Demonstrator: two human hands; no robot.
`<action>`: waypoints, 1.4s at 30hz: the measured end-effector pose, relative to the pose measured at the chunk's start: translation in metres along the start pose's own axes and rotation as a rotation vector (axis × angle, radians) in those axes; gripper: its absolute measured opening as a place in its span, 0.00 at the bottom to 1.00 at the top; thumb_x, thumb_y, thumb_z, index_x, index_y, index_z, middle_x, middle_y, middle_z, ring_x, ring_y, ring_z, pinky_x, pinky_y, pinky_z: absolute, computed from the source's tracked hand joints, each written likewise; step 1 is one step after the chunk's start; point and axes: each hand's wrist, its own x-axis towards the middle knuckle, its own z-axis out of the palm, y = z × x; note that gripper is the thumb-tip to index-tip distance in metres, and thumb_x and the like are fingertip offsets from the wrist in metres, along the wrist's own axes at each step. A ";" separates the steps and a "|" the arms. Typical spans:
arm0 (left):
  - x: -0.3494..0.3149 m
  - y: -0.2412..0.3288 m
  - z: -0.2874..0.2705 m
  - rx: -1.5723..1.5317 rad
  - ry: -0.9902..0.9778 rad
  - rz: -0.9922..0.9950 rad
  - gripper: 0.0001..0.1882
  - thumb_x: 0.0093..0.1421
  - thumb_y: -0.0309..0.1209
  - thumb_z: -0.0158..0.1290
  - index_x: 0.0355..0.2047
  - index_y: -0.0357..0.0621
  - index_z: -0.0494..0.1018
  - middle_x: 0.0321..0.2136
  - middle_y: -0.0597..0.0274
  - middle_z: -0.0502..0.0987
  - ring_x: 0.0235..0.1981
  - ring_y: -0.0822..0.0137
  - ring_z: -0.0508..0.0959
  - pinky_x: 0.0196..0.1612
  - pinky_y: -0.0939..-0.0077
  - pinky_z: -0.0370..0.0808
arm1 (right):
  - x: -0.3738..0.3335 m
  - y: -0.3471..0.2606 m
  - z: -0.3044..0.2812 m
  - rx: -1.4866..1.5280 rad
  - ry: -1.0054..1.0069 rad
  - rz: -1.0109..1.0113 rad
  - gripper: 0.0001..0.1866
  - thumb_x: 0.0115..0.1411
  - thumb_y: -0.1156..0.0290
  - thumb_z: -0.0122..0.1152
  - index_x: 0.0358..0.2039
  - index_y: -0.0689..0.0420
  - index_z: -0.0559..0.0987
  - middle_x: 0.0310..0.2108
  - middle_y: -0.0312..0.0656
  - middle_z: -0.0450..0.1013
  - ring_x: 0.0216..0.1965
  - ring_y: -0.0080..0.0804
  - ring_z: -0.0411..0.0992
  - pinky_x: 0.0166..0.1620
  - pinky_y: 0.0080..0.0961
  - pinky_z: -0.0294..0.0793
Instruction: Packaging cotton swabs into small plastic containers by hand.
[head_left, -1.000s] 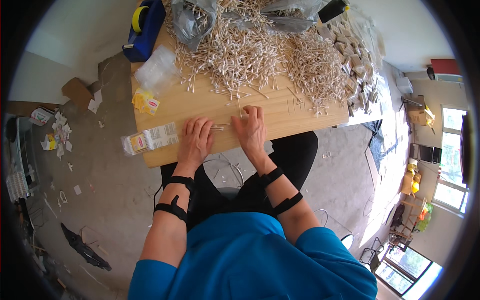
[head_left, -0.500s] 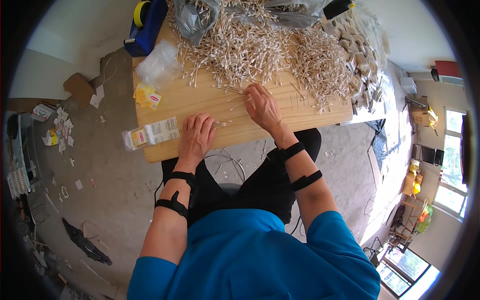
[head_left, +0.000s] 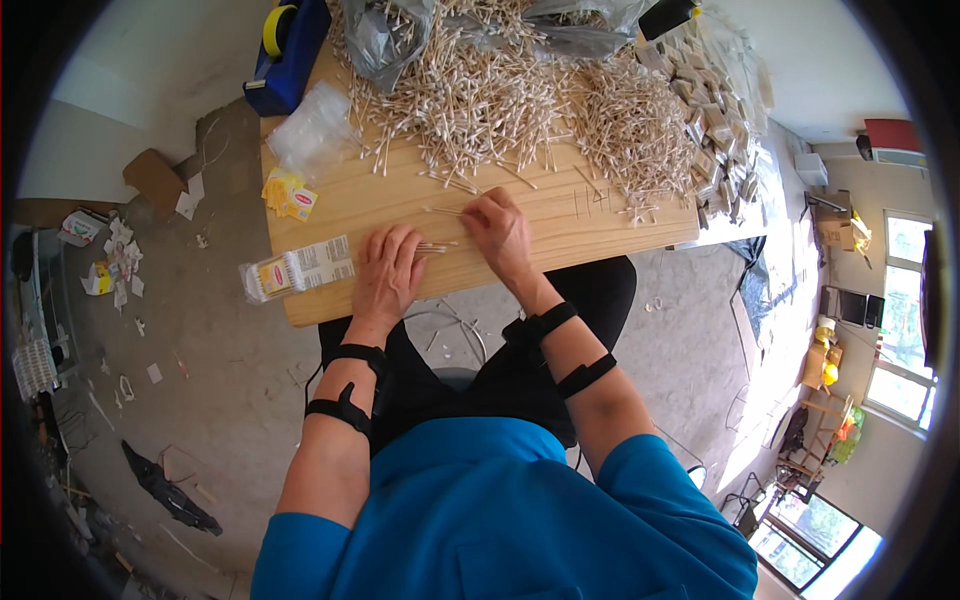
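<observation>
My left hand (head_left: 386,278) rests near the front edge of the wooden table (head_left: 560,215), its fingers curled over a few cotton swabs (head_left: 437,247) whose ends stick out to the right. Just right of it, my right hand (head_left: 503,240) pinches a cotton swab (head_left: 441,210) that points left; whether more are in the pinch is hidden. Loose swabs (head_left: 452,182) lie beyond the right fingers, below a big pile of cotton swabs (head_left: 480,100). Beside my left hand lies a clear packet of swabs (head_left: 270,278) with a yellow label and a printed flap.
A blue tape dispenser (head_left: 285,60), clear plastic bags (head_left: 312,130) and yellow cards (head_left: 288,195) sit at the left. Grey plastic bags (head_left: 390,45) lie on the pile. Many small packed bundles (head_left: 715,130) are heaped at the far right, next to a second swab pile (head_left: 635,125).
My right hand has moved left and nearer to me, its fingers closing into a pinch on a swab. My left hand has stayed over its swabs.
</observation>
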 end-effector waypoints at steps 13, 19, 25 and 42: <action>-0.002 -0.003 0.000 -0.030 -0.009 -0.002 0.29 0.55 0.31 0.59 0.57 0.41 0.65 0.55 0.57 0.67 0.59 0.54 0.65 0.67 0.55 0.59 | 0.017 -0.008 0.014 -0.104 0.047 -0.073 0.05 0.56 0.71 0.63 0.33 0.56 0.79 0.36 0.44 0.72 0.36 0.48 0.75 0.36 0.42 0.74; -0.001 -0.002 -0.001 -0.063 -0.004 0.000 0.29 0.54 0.31 0.59 0.56 0.41 0.65 0.55 0.57 0.67 0.60 0.54 0.65 0.66 0.55 0.59 | 0.024 -0.015 0.007 -0.157 0.042 -0.028 0.03 0.56 0.71 0.64 0.29 0.55 0.79 0.34 0.42 0.73 0.35 0.46 0.75 0.35 0.40 0.74; -0.003 -0.003 0.002 -0.074 -0.005 -0.015 0.29 0.55 0.30 0.58 0.57 0.41 0.64 0.55 0.56 0.67 0.60 0.52 0.65 0.66 0.55 0.59 | 0.009 -0.010 0.010 -0.125 0.046 -0.083 0.03 0.56 0.71 0.63 0.28 0.55 0.79 0.32 0.41 0.72 0.32 0.46 0.75 0.35 0.40 0.74; -0.002 -0.001 0.000 -0.022 -0.023 -0.024 0.30 0.55 0.32 0.60 0.57 0.41 0.65 0.54 0.55 0.68 0.59 0.53 0.66 0.66 0.54 0.59 | 0.005 -0.001 0.000 -0.123 -0.049 0.040 0.05 0.57 0.73 0.62 0.35 0.57 0.78 0.37 0.45 0.73 0.35 0.48 0.75 0.37 0.41 0.74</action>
